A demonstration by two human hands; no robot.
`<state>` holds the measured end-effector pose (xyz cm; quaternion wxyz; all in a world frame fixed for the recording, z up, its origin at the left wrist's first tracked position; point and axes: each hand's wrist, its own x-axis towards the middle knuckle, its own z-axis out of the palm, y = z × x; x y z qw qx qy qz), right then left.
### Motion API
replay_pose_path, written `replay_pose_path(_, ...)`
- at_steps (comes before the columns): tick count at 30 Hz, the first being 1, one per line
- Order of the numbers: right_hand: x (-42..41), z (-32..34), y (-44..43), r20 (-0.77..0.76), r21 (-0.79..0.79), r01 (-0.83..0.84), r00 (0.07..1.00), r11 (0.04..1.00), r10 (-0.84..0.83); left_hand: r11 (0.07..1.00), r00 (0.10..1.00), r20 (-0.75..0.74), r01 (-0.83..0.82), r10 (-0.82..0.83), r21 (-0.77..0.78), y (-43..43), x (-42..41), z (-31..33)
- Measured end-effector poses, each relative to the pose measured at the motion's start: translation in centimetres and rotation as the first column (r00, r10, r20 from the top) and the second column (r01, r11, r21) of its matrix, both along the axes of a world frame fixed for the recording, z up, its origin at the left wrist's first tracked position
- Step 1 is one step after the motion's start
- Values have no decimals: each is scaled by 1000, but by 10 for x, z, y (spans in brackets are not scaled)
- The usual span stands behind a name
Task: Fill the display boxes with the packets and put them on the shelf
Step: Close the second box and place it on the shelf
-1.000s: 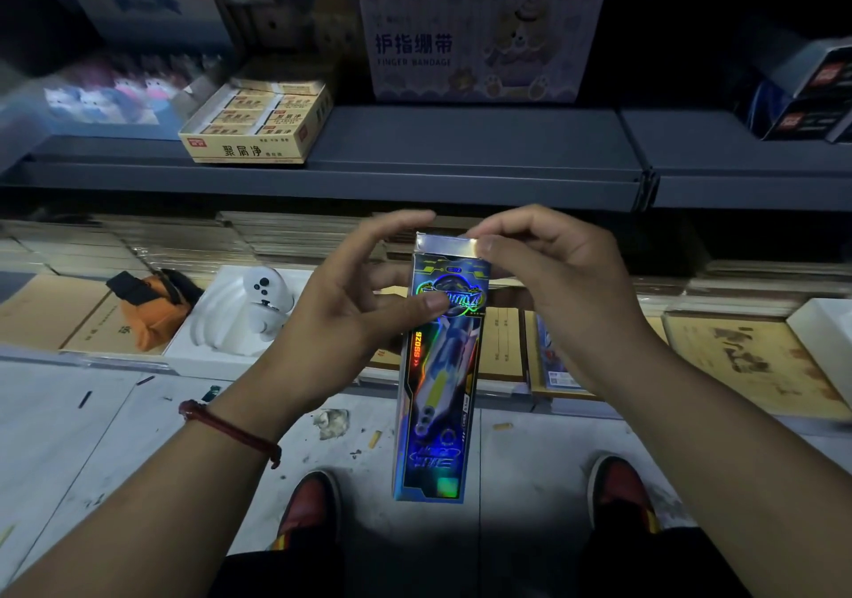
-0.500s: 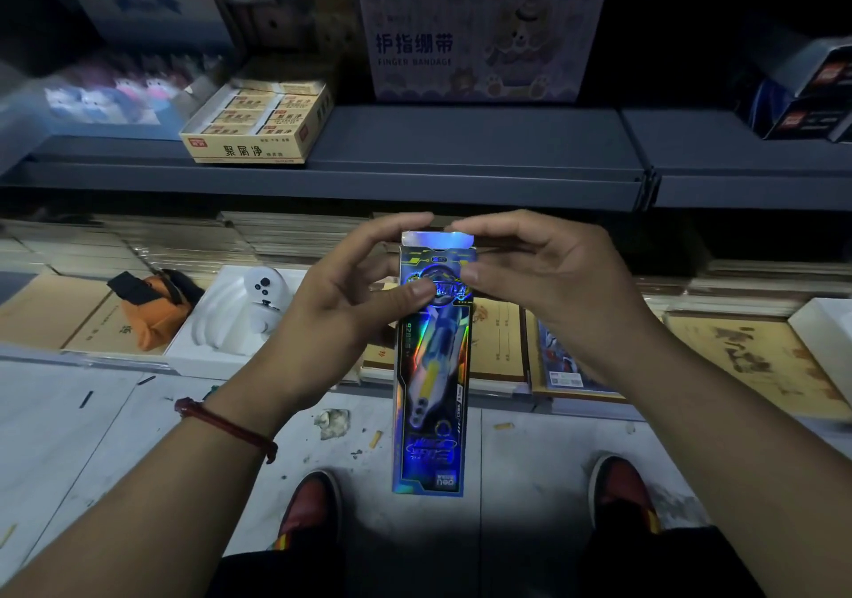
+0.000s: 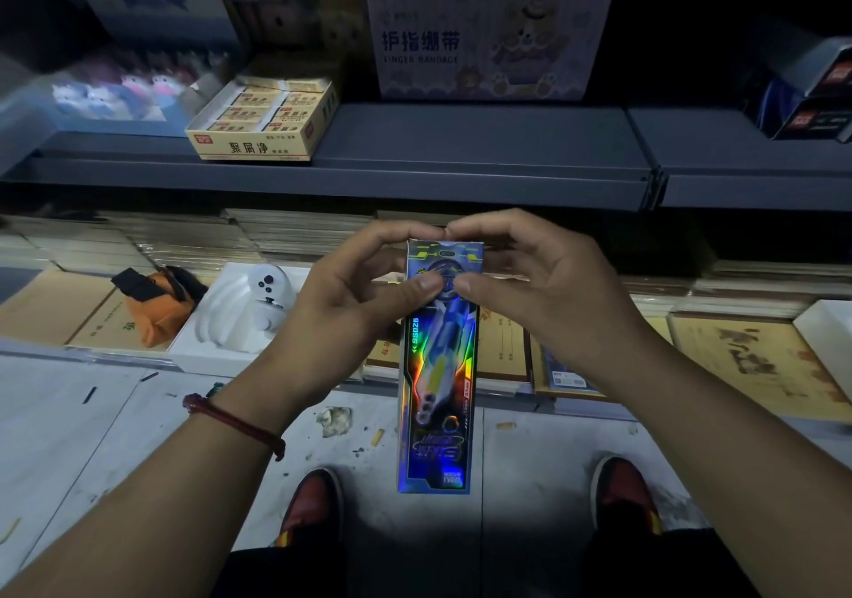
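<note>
Left hand point(image 3: 350, 302) and right hand point(image 3: 530, 293) both pinch holographic box point(image 3: 438, 390) at its top end; box hangs upright between them.

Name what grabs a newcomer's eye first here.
The shiny holographic blue box, held upright at centre, its top pinched by the left hand and right hand. Next, the yellow display box of small packets on the grey shelf, upper left, and the white ghost-shaped toy lower left.
</note>
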<state>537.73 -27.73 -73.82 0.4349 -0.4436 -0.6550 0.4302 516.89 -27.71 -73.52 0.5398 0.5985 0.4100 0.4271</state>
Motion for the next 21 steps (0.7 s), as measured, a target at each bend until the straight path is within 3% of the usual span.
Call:
replay_pose_path(6,-6,-1,1,21,-21,59,998,998,-58,1000,1000,-31,-5,6,20,-1,1,0)
replay_pose_path(10,-4,5,4,-144,-63,176,972,982,-184,1000,998,55,21,-21,-7,0,2,1)
replay_pose_path(12,3,10,8,-311,-142,272,901,952,-304,994,988,150,58,-44,-91,2,-4,2)
replay_pose_path(15,17,15,17,-521,-295,386,702,874,-485,960,955,253,206,-155,-191,4,-19,2)
replay_pose_path(18,27,15,21,-572,-379,426,590,822,-570,931,898,386,305,-211,-201,3,-24,-2)
replay_pose_path(21,29,15,18,-561,-401,435,580,806,-591,942,876,453,275,-163,-194,2,-20,-1)
